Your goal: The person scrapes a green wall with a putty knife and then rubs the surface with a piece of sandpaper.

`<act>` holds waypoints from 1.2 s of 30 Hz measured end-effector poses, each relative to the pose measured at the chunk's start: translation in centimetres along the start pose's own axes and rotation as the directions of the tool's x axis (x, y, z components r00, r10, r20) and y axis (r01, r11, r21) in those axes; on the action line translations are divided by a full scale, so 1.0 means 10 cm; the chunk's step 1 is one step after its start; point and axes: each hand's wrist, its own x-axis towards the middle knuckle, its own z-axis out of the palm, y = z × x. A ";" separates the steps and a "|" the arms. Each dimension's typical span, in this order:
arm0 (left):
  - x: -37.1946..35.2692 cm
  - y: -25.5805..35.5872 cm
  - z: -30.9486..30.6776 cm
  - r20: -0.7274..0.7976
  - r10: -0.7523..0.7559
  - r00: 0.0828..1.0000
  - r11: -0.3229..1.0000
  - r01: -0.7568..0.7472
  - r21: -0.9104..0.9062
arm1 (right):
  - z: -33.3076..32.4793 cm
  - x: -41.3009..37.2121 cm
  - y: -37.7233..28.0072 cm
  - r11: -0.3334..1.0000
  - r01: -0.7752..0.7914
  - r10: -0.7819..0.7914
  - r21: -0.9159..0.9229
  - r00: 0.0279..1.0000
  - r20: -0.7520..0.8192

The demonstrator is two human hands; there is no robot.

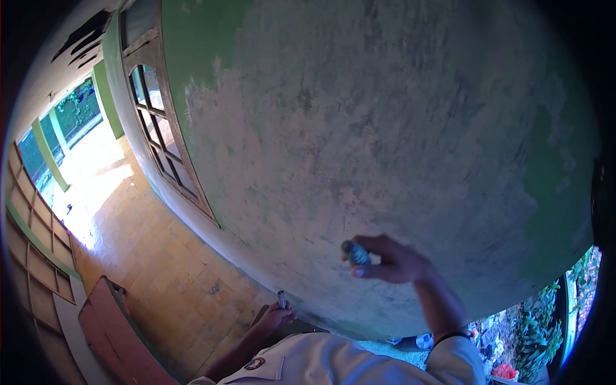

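My right hand (394, 260) is raised in front of the wall (333, 147), its fingers closed round a short, thick cylinder (357, 253). This cylinder is bluish-white with a dark rounded end; its kind cannot be made out. Whether it touches the wall does not show clearly. Lower and to the left, my left hand (276, 317) grips a small, narrow grey stick-like object (282, 299) that points upward, too small to name. Green paint is worn off much of the wall, leaving a patchy grey-white surface, with green left along the upper left and right.
A wooden-framed window (157, 122) is set in the wall at left. The tiled floor (154, 224) runs along the wall toward a sunlit opening. A reddish-brown panel (119, 327) stands at lower left. Plants (538, 327) and scattered litter (491, 340) lie at lower right.
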 end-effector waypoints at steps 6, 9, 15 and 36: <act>0.18 0.14 0.36 0.181 -0.075 0.981 0.994 0.060 0.086 | 1.27 -0.55 1.26 0.846 -0.352 0.388 0.401 0.922 -0.008; 0.23 0.15 0.49 0.279 -0.149 0.949 0.989 0.139 0.054 | 1.59 -0.68 1.30 0.762 -0.358 0.449 0.539 0.892 -0.042; 0.32 0.14 0.69 0.459 -0.177 0.871 0.977 0.100 0.187 | 1.72 -0.84 1.26 0.658 -0.406 0.591 0.634 0.800 -0.102; 0.28 0.30 1.15 0.607 0.039 0.794 0.727 -0.439 0.528 | 1.85 -0.81 1.33 0.870 -0.321 0.435 0.373 0.857 -0.276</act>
